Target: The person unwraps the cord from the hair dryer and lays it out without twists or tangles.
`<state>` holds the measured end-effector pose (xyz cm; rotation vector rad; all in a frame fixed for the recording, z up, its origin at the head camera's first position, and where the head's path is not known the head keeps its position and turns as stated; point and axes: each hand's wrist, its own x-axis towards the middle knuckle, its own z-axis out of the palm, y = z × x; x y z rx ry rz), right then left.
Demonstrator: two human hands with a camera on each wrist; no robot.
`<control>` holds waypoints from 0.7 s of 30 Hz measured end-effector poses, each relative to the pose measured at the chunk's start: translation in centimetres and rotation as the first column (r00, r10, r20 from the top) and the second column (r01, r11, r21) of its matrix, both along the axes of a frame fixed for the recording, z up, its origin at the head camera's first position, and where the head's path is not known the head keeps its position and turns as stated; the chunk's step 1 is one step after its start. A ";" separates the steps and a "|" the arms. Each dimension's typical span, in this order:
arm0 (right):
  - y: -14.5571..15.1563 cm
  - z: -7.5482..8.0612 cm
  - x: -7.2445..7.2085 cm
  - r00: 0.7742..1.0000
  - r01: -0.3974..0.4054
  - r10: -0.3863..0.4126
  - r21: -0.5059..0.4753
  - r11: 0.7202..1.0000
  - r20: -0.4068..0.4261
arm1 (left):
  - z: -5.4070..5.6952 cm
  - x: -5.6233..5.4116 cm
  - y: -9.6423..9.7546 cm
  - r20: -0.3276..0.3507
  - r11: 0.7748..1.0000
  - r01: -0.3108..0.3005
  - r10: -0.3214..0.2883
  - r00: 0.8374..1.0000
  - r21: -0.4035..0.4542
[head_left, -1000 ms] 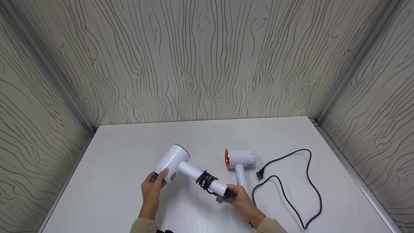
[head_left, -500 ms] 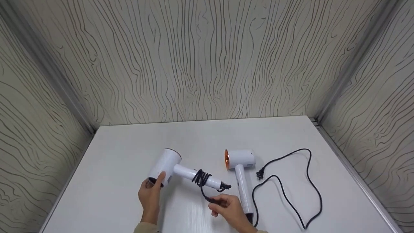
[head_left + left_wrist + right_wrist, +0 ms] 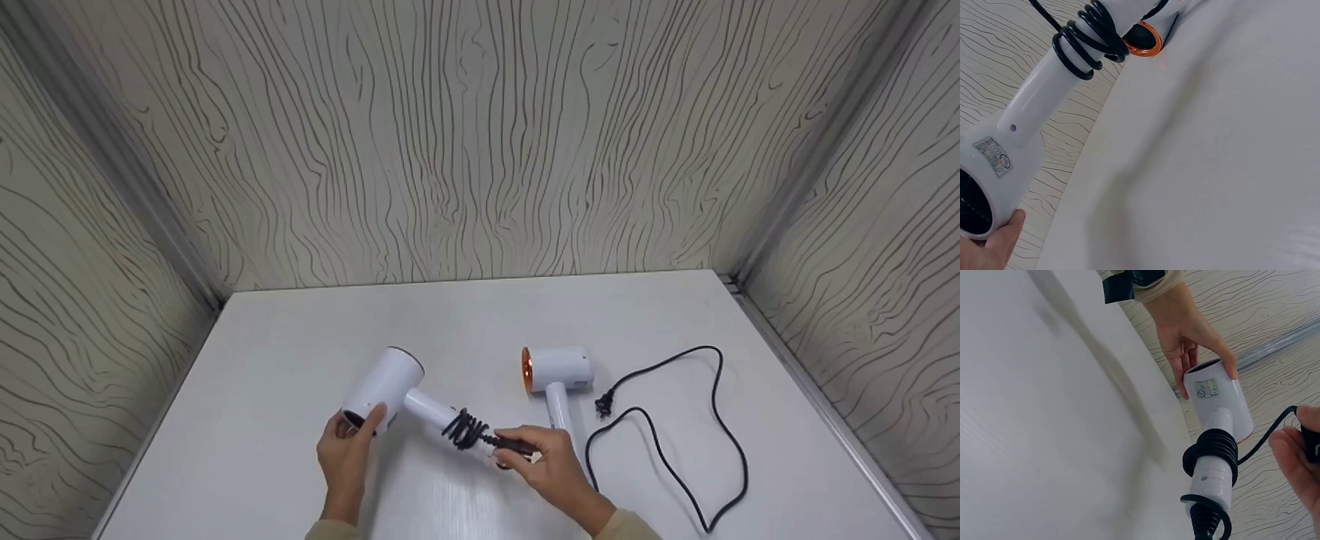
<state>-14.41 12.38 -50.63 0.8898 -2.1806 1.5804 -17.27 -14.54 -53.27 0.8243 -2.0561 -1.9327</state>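
My left hand (image 3: 345, 457) holds a white hair dryer (image 3: 382, 382) by the rear rim of its barrel, thumb on the outer side. The dryer is off the table, its handle slanting down to the right. A black cord (image 3: 465, 430) is coiled several times around the handle. Between thumb and fingers, my right hand (image 3: 555, 469) pinches the cord's plug end (image 3: 1311, 444), beside the handle's lower end. In the right wrist view a short stretch of cord runs from the coils to that hand. The plug is partly hidden by the fingers.
A second white hair dryer (image 3: 561, 367) with an orange front rim lies right of centre, its handle partly behind my right hand. Its loose black cord (image 3: 743, 465) loops across the table's right side, ending in a plug (image 3: 603, 405). Patterned walls (image 3: 465, 150) enclose the table.
My right hand has left the handle's lower end, pulled the plug end down from the coils, then raised it beside the handle. The held dryer has shifted slightly left and down.
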 end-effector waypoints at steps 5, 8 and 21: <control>0.5 0.8 -1.0 0.986 0.090 -0.087 0.013 0.996 -0.140 | 0.3 0.1 0.0 -0.007 0.999 0.008 -0.009 1.000 -0.031; 0.7 0.9 -1.6 0.979 0.108 -0.107 -0.002 0.994 -0.171 | 0.5 0.2 0.0 -0.010 0.999 0.023 -0.023 1.000 -0.049; 1.8 1.5 -3.6 0.933 0.310 -0.318 -0.070 0.948 -0.169 | 0.5 0.1 -0.7 -0.013 0.992 0.089 -0.091 0.996 -0.093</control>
